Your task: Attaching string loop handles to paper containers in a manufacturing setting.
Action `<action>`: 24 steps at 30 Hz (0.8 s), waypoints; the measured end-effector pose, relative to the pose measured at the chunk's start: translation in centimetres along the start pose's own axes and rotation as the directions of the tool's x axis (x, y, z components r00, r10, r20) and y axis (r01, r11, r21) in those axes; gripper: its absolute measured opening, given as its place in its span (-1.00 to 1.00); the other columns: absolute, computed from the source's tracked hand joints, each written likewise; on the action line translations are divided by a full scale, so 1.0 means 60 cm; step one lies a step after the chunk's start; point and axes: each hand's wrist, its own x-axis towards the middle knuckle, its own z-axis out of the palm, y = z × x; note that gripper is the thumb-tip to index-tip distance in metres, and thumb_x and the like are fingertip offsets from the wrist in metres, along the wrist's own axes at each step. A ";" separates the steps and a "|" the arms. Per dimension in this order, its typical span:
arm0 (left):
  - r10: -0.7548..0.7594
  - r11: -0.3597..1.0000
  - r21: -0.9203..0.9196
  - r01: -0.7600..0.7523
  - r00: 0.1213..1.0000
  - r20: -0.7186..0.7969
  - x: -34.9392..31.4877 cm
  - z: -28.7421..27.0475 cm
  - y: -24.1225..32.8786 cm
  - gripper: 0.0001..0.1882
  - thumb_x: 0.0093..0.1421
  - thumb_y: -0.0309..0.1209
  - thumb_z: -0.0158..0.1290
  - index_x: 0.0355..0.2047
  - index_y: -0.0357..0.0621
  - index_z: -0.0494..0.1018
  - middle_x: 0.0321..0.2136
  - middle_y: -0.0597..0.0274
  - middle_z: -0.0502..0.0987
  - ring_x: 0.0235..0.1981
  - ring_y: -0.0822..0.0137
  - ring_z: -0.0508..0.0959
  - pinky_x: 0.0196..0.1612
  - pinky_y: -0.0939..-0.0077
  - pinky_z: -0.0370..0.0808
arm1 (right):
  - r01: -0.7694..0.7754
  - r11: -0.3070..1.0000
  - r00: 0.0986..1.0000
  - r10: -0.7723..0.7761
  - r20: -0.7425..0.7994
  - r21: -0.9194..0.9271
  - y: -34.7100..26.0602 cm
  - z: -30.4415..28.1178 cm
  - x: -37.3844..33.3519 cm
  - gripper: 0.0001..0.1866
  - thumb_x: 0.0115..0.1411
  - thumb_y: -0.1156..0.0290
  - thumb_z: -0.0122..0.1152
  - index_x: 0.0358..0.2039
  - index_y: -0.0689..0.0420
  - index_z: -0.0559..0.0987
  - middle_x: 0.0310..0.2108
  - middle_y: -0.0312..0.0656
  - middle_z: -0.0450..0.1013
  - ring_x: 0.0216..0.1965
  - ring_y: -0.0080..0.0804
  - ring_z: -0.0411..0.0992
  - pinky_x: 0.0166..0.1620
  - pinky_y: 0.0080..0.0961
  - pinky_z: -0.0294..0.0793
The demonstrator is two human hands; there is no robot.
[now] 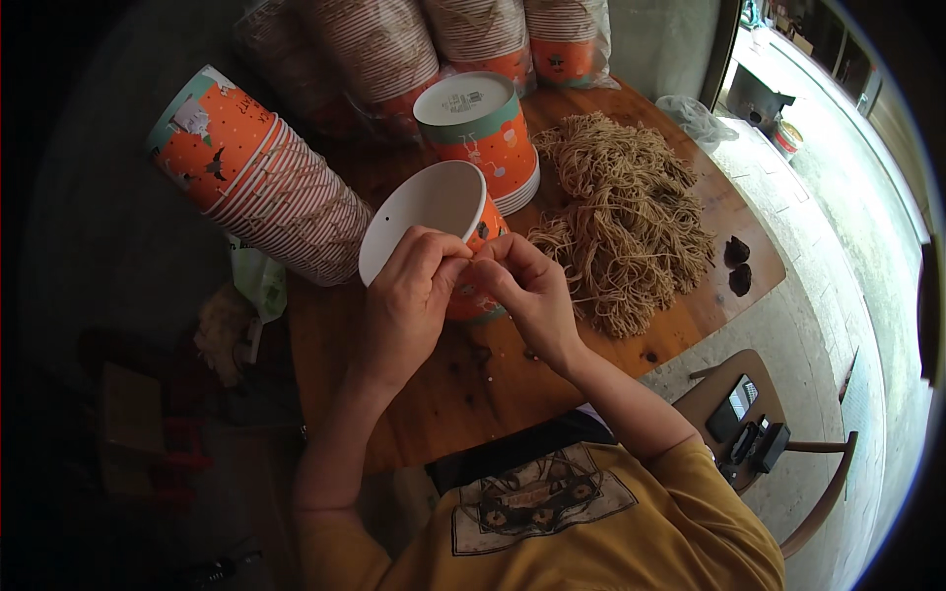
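In front of me a paper bucket lies tipped, its white mouth facing up and to the left. Its outside is orange with printed figures, and a small dark hole shows in the inner wall. My left hand is closed at the near rim, thumb and forefinger pinched together. Against its fingertips, by the orange outside wall, my right hand pinches too. Whatever lies between the fingertips is too small or hidden to make out. Close by on the right is a big heap of tan cord.
Behind stands an upturned stack of buckets. A long nested stack leans at the left, and bagged stacks line the back. Two dark lumps lie on the wooden table. A chair at right holds a phone.
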 end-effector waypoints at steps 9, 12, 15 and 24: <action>-0.003 0.999 0.036 0.004 1.000 -0.026 -0.005 -0.004 -0.009 -0.87 0.16 -0.62 -0.01 -0.27 -0.23 0.33 -0.33 0.13 0.40 -0.29 0.16 0.49 -0.29 0.36 0.45 | -0.084 0.990 0.995 0.078 -0.063 -0.112 -0.011 0.009 0.009 -0.93 0.18 0.47 0.15 -0.38 0.19 0.49 -0.53 -0.50 0.38 -0.47 -0.84 0.25 -0.34 -0.81 0.27; 0.001 0.998 0.057 0.001 0.999 -0.045 -0.010 -0.004 -0.010 -0.86 0.18 -0.61 0.00 -0.25 -0.24 0.33 -0.32 0.14 0.43 -0.28 0.23 0.51 -0.26 0.40 0.48 | -0.031 0.994 0.997 0.023 -0.080 -0.102 -0.011 0.009 0.015 -0.96 0.17 0.51 0.12 -0.41 0.18 0.46 -0.57 -0.51 0.33 -0.50 -0.84 0.24 -0.39 -0.82 0.25; -0.282 0.916 -0.311 0.254 0.958 -0.048 -0.015 0.000 -0.012 -0.81 0.21 -0.59 -0.02 -0.16 -0.29 0.33 -0.29 0.16 0.49 -0.27 0.41 0.53 -0.19 0.53 0.51 | 0.015 0.999 0.992 -0.020 -0.124 -0.037 -0.009 0.014 0.021 -0.95 0.15 0.53 0.08 -0.44 0.17 0.42 -0.60 -0.51 0.29 -0.53 -0.83 0.24 -0.43 -0.82 0.25; -0.442 0.780 -0.431 0.453 0.887 0.132 -0.020 -0.012 -0.026 -0.74 0.20 -0.55 0.00 -0.08 -0.32 0.42 -0.27 0.24 0.47 -0.27 0.52 0.49 -0.21 0.62 0.47 | 0.032 0.992 0.991 -0.047 -0.124 -0.123 0.006 0.022 0.024 -0.94 0.12 0.54 0.11 -0.43 0.21 0.41 -0.60 -0.43 0.31 -0.54 -0.78 0.26 -0.44 -0.76 0.30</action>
